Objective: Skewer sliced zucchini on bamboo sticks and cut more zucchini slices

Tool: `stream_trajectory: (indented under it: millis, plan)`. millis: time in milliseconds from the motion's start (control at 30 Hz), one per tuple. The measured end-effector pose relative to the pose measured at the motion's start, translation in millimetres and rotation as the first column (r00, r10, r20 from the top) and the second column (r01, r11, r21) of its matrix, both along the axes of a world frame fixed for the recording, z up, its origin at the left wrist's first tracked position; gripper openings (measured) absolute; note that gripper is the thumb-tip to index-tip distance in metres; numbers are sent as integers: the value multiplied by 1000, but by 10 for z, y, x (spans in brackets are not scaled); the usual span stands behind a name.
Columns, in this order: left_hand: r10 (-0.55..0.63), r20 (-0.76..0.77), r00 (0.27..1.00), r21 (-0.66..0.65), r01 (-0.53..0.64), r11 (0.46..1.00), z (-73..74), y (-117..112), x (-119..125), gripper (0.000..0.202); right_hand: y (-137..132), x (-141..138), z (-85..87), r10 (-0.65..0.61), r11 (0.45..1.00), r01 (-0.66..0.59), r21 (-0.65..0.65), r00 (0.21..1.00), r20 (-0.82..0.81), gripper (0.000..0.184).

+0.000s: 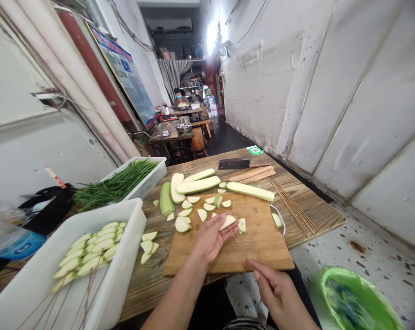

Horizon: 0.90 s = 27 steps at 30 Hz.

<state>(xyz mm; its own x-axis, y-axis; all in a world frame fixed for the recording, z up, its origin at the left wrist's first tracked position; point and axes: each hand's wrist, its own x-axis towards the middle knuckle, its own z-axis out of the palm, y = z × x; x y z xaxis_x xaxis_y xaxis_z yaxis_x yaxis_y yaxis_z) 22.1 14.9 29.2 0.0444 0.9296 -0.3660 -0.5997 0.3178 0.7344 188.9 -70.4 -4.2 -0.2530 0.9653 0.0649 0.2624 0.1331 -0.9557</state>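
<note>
In my left hand (210, 238) is a pale half-round zucchini slice (228, 222), held above the cutting board (262, 247). My right hand (276, 288) pinches a thin wooden skewer (240, 245) near the board's front edge. The skewer's far tip meets the slice; how deep it goes, I cannot tell. Loose cut pieces (202, 214) lie on the board around my left hand. Behind them rest long zucchini halves (199, 184) and a green-skinned piece (166, 199). A white tub (130, 238) at the left holds skewered zucchini slices (94, 247).
A cleaver (234, 163) lies at the table's far side, by a pile of flat sticks (252, 174). More thin skewers (293, 208) are at the right. Green stalks (118, 183) fill another tub. A green-lined bin (358, 293) stands on the floor. A person (180, 98) sits far back.
</note>
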Motion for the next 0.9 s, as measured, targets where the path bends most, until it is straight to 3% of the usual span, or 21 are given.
stream_trajectory:
  millis: [367, 500, 733, 900]
  plan:
    - [-25, 47, 999, -56, 28, 998, -22, -12, 67, 13, 49, -91, -110, 5, 995, -13, -95, 997, -81, 44]
    - [12, 70, 997, -105, -4, 994, -56, 21, 80, 17, 58, -115, -161, -6, 998, 2, -55, 997, -72, 45]
    - [34, -24, 999, -18, -34, 999, -113, -11, 141, 17, 41, -116, -139, -52, 997, 55, 57, 998, -48, 43]
    - [54, -43, 998, -4, -55, 999, -95, -12, 183, 13, 8, -125, -112, -101, 993, 105, 59, 993, -55, 43]
